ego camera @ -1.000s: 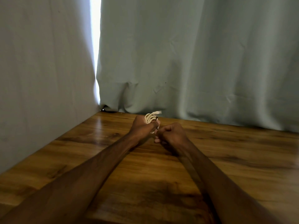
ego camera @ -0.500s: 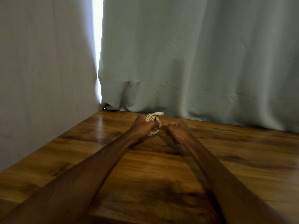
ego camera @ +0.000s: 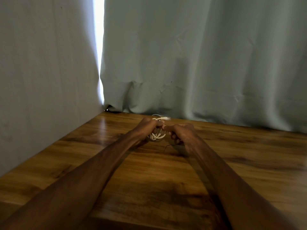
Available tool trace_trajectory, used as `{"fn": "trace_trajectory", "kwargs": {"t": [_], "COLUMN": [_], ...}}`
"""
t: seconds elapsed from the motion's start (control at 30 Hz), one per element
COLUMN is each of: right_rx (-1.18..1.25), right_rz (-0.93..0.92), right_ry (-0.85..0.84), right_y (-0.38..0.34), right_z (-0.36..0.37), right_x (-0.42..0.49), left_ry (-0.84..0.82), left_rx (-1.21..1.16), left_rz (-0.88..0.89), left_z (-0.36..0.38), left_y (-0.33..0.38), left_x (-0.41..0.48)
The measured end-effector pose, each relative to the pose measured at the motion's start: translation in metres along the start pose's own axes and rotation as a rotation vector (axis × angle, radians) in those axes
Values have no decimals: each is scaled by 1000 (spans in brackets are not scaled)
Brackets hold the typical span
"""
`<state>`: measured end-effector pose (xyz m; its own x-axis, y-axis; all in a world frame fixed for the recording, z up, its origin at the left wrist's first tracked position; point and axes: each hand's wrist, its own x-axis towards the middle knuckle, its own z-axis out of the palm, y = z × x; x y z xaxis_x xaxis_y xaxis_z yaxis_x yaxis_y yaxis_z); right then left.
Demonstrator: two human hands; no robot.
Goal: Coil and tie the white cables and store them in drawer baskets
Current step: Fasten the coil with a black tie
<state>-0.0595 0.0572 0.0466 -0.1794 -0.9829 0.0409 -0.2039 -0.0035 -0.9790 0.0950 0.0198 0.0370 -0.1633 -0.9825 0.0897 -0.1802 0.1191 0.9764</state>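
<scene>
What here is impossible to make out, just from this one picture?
Head view only:
White cable coil: its middle is hidden by the left hand gripping it.
Right hand: its curled fingers hide what it pinches.
Thin dark strand below it: too small to identify.
Drawer baskets: none in view.

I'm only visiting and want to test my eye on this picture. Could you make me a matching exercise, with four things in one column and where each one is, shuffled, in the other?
Things:
1 white cable coil
2 thin dark strand
3 curtain
4 wooden table

Places:
A hangs behind the table
B lies under both forearms
C gripped in the left hand
D trails down from the right hand

Pairs: 1-C; 2-D; 3-A; 4-B
</scene>
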Motion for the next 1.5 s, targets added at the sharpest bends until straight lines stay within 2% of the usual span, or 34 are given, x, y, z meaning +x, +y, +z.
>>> {"fn": "trace_trajectory", "kwargs": {"t": [0.2,0.33,0.47,0.6,0.67,0.83,1.17,1.27,1.37,1.5], "right_rx": [-84,-156,-219,-193,-93,275,600,608,510,489], "right_rz": [-96,-194,-185,-156,-100,159,192,163,119,99], "right_ry": [60,167,216,265,238,30,-193,-260,-273,-239], "right_y": [3,7,9,12,12,6,6,5,9,13], "right_z": [6,12,15,19,19,20,28,26,27,25], "right_x": [0,0,2,-1,-4,-6,-7,-8,-8,-6], "left_ry": [6,38,66,42,37,93,182,174,129,-91], "left_rx": [-60,103,115,283,306,296,371,282,278,123], "left_rz": [-14,-10,55,167,189,243,382,325,292,159], "left_z": [-6,-1,11,20,20,17,22,22,16,14], "left_y": [-1,6,5,4,4,2,1,3,1,-3], "left_x": [7,-3,-10,-20,-21,-18,-17,-16,-12,-5]}}
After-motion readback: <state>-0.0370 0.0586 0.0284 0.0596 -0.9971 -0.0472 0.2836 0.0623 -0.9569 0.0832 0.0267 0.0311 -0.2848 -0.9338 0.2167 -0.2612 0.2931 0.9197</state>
